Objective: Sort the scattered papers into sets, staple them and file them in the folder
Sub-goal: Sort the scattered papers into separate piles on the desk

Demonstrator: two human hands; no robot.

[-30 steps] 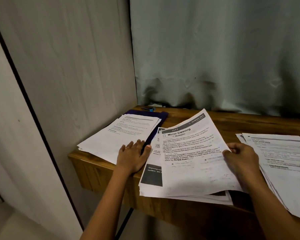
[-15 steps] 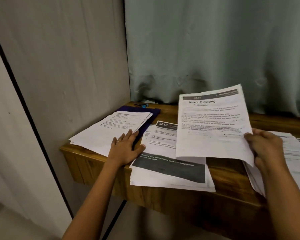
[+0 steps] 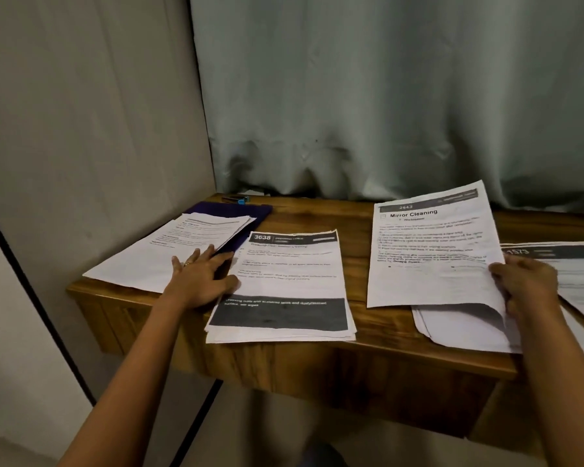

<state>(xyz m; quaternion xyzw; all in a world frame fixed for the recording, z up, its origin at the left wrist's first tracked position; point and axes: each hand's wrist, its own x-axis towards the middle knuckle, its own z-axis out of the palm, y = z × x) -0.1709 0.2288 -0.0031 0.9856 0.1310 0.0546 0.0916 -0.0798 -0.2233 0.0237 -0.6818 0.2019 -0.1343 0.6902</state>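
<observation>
The right hand (image 3: 526,288) is pinching the Mirror Cleaning sheet (image 3: 429,251) over the right pile (image 3: 462,328); the left hand (image 3: 199,278) is lying flat beside the 3638 stack (image 3: 290,284). The one-edge grip risks a slip that mixes sets.

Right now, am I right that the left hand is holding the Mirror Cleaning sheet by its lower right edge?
Not quite: the right hand holds the Mirror Cleaning sheet by its lower right edge; the left hand lies flat on the papers. The head view shows this.

"3638" on middle stack (image 3: 284,284), "2643 Mirror Cleaning" on held sheet (image 3: 429,244), seemingly "1573" on right sheet (image 3: 573,264)
</observation>
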